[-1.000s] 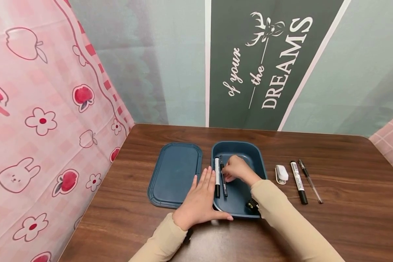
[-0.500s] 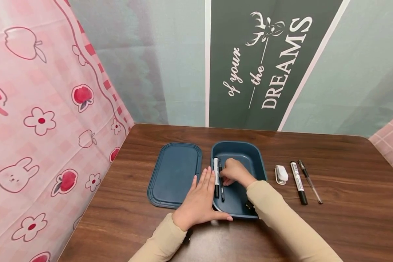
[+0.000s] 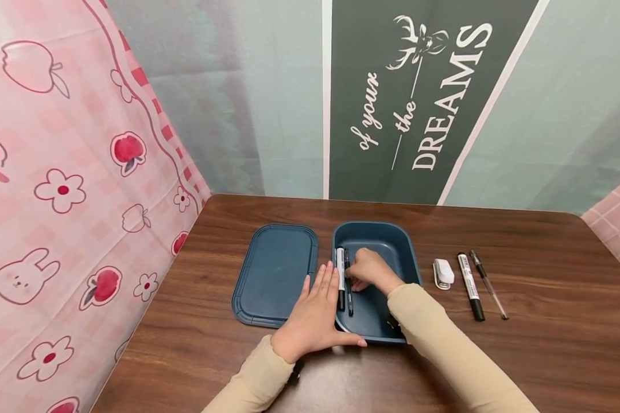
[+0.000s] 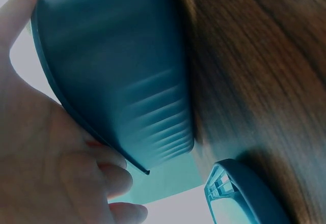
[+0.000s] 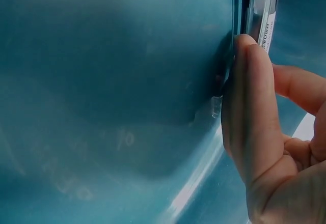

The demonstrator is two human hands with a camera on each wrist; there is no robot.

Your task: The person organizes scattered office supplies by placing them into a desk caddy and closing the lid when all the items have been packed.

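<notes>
An open dark-blue box (image 3: 392, 244) stands mid-table, with its lid (image 3: 274, 272) lying flat to its left. Along the box's left wall lie a white-barrelled marker (image 3: 340, 274) and a thin black pen (image 3: 348, 287). My right hand (image 3: 369, 269) is inside the box, its curled fingers pinching the black pen (image 5: 244, 0) beside the marker (image 5: 266, 10). My left hand (image 3: 315, 315) lies flat against the box's left rim, thumb along the front edge. The left wrist view shows the box's outer wall (image 4: 117, 81) and the lid's corner (image 4: 244, 193).
To the right of the box on the brown table (image 3: 547, 344) lie a small white eraser-like item (image 3: 442, 273), a second marker (image 3: 470, 285) and a thin pen (image 3: 488, 276). A pink curtain hangs at the left, with a printed backdrop behind the table.
My right hand and the black pen have shifted a little left, bringing the pen close beside the marker at the box's left wall. The left hand has stayed put.
</notes>
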